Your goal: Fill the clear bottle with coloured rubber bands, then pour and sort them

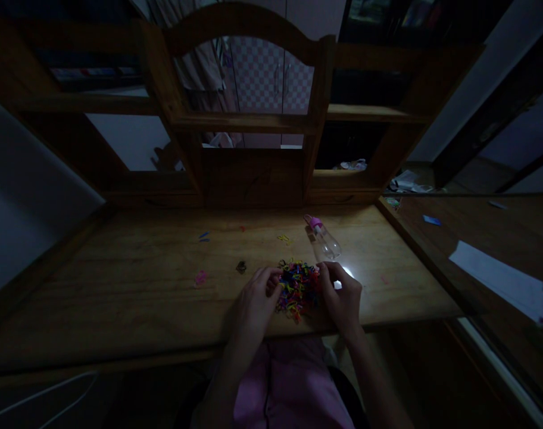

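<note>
A heap of small multicoloured clip-like pieces [296, 289] lies near the front edge of the wooden table. At its left edge, my left hand [257, 298] has its fingers curled in and its thumb close to the fingertips; what they hold, if anything, is too small to make out. On the opposite side, my right hand [345, 295] is pinched at the heap's red pieces, its fingertips too dark to show what is between them. Beyond the hands lie small groups by colour: black pieces [241, 267], pink pieces [200, 277], blue pieces [204, 237], yellow pieces [284, 239] and a red-orange piece [242, 229].
A clear bottle with a pink cap [327, 241] lies behind my right hand. A wooden shelf frame [245, 123] rises along the table's back edge. White papers [499, 277] and a blue card [431, 220] rest on the surface to the right. The room is dim.
</note>
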Demonstrator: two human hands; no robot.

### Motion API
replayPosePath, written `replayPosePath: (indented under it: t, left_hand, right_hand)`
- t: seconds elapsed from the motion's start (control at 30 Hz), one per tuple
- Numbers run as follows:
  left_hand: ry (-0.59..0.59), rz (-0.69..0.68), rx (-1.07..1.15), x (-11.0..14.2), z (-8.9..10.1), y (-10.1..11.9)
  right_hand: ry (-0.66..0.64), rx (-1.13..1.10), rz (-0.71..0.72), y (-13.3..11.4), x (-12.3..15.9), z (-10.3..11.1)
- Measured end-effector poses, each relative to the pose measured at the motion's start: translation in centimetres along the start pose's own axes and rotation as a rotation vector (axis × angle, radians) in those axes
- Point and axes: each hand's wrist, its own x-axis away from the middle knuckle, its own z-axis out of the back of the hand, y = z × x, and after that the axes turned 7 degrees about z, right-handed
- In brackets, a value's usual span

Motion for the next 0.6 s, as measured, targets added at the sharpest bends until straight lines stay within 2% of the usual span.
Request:
replayPosePath:
  t: [0.33, 0.6]
  left_hand:
    - [-0.002, -0.042, 0.056, -0.03, 0.57, -0.10]
    - [-0.115, 0.022, 0.299, 0.60, 0.17, 0.09]
  right_hand:
    - [-0.001, -0.001, -0.002, -0.07, -0.08, 0.08]
    - [-0.006, 0.000, -0.001, -0.07, -0.01, 0.04]
